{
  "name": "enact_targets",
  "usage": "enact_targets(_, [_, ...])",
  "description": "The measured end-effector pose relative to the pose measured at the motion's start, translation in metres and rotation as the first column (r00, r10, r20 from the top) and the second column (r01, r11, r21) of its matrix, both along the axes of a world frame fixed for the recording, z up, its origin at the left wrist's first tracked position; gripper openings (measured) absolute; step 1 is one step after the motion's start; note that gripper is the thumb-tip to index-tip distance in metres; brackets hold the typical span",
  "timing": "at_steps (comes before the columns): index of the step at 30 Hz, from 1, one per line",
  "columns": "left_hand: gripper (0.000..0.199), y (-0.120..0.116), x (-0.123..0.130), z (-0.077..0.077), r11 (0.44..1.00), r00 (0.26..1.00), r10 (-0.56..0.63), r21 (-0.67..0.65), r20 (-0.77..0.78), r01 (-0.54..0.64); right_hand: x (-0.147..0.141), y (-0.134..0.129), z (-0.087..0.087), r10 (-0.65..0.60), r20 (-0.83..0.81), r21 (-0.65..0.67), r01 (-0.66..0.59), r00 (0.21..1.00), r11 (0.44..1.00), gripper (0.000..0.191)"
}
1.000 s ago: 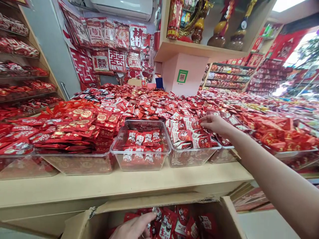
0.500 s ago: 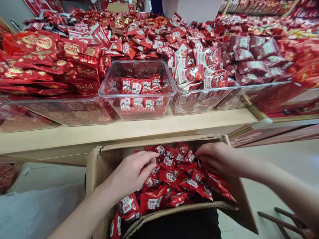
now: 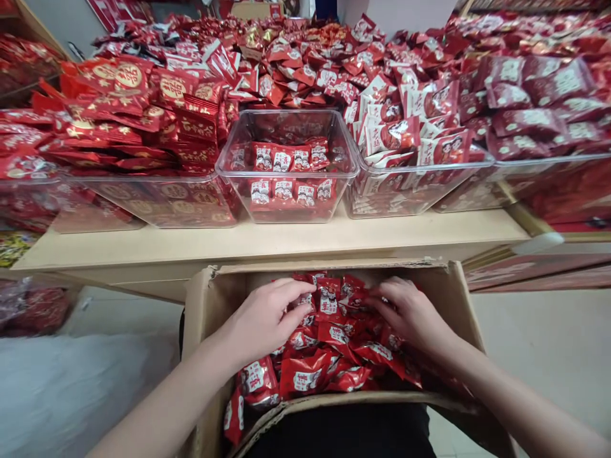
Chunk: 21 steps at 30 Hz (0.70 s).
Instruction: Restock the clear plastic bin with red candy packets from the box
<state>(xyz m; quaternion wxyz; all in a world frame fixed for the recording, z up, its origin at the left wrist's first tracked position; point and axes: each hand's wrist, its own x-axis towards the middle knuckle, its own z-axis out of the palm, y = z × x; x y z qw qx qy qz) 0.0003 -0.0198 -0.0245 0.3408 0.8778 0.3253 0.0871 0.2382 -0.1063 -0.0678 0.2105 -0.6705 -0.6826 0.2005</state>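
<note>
Seeing my left hand (image 3: 265, 318) and right hand (image 3: 410, 315) spread directly on red packets (image 3: 305, 378). They lie in a cardboard box (image 3: 198, 324) below the bench (image 3: 267, 238).

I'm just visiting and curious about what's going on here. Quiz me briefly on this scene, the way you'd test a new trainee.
1. True or false: the left hand and the right hand are both at the red packets in the cardboard box.
2. Where does the clear plastic tub stand? A) on the pale shelf B) inside the cardboard box C) on the floor
3. Fill in the blank: the red packets in that tub show in ___ rows.

Key: 1 true; 2 A; 3 two.
</note>
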Motion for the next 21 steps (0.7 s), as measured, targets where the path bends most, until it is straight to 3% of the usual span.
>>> enact_targets(2, [0.044,-0.006,0.003,0.003,0.994,1.0,0.003,-0.114,-0.006,-0.004,-0.013,-0.018,0.008,-0.018,-0.174,0.101,0.036,0.985,0.994,0.011])
enact_targets(4, [0.053,-0.013,0.008,0.006,0.966,1.0,-0.029,-0.258,-0.007,0.027,-0.03,-0.034,0.01,-0.061,-0.4,0.093,0.107,0.914,0.99,0.008])
enact_targets(7, [0.032,-0.02,0.014,0.008,0.882,0.993,-0.114,-0.459,0.011,0.107,-0.055,-0.047,0.006,-0.15,-0.646,-0.02,0.18,0.748,0.983,0.012])
enact_targets(10, [0.029,-0.022,0.018,0.007,0.815,0.998,-0.057,-0.577,0.019,0.057,-0.068,-0.045,0.0,-0.256,-0.804,-0.186,0.181,0.537,0.966,0.013])
enact_targets(14, [0.031,-0.019,0.021,0.007,0.773,0.993,0.097,-0.634,0.073,-0.029,-0.073,-0.035,0.0,-0.313,-0.892,-0.272,0.166,0.325,0.948,0.019])
enact_targets(18, [0.034,-0.015,0.023,0.007,0.619,0.976,0.185,-0.785,0.115,-0.025,-0.072,-0.027,0.004,-0.319,-0.933,-0.299,0.135,0.167,0.945,0.022])
enact_targets(19, [0.035,-0.014,0.023,0.007,0.6,0.973,0.194,-0.8,0.123,-0.019,-0.071,-0.026,0.005,-0.319,-0.936,-0.303,0.122,0.148,0.945,0.021])
enact_targets(21, [0.035,-0.012,0.024,0.009,0.616,0.971,0.204,-0.788,0.124,-0.029,-0.069,-0.022,0.008,-0.316,-0.933,-0.298,0.123,0.17,0.947,0.018])
